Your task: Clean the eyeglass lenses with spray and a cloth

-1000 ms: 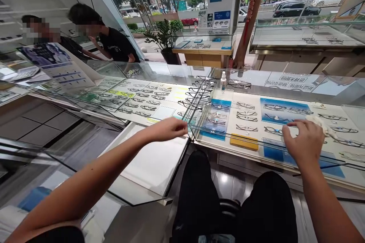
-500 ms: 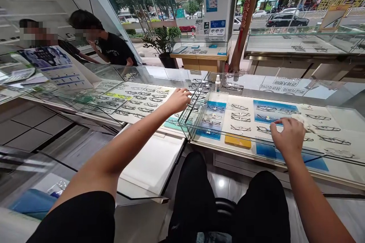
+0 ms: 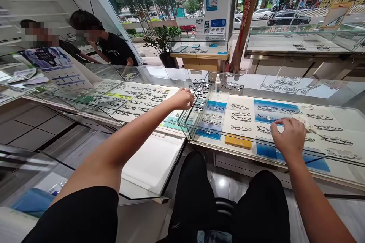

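Observation:
My left hand reaches over the glass counter with its fingers bent and a little apart. Its fingertips are at the edge of a row of eyeglasses lying on the countertop. I cannot see anything held in it. My right hand rests on the glass top to the right, its fingers curled. A crumpled white cloth sticks out past the little-finger side; the part under the palm is hidden. Another pair of eyeglasses lies beside a small white spray bottle.
Under the glass, rows of eyeglasses lie on white and blue boards, near a yellow case. A desk calendar stands at left. Two people are behind the counter. An open glass panel juts out by my knees.
My left hand has moved slightly right, and its fingers now point lower, towards the row of eyeglasses. The right hand and the cloth have hardly shifted.

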Motion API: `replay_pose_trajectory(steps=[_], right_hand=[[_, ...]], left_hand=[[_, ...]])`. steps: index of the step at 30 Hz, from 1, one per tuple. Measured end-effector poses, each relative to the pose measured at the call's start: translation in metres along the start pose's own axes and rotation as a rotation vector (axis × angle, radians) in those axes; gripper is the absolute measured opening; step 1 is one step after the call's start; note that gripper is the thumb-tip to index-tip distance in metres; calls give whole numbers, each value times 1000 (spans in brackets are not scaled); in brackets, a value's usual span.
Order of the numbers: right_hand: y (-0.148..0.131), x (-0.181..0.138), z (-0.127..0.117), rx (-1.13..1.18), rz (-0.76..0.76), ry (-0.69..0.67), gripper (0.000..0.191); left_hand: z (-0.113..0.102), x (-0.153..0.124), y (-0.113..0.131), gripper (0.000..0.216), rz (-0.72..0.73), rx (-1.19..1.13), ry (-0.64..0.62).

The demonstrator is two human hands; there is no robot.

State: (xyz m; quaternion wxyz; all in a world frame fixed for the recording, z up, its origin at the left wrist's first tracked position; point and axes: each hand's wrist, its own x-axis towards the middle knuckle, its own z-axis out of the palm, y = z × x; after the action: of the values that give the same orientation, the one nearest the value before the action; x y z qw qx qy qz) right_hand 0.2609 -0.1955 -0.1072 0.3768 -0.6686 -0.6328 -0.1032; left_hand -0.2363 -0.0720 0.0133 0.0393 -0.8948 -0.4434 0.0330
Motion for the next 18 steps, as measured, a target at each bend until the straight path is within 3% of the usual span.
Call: replay_pose_trajectory(steps=[7,18], right_hand=[[1,0,-1,-18,-18,-2,31],[4,-1,1,3,-40,17,30]], left_hand=[[-5,-27,-23,20,-46,44,-24],[2,-92,-87,14,-313,40,-37]])
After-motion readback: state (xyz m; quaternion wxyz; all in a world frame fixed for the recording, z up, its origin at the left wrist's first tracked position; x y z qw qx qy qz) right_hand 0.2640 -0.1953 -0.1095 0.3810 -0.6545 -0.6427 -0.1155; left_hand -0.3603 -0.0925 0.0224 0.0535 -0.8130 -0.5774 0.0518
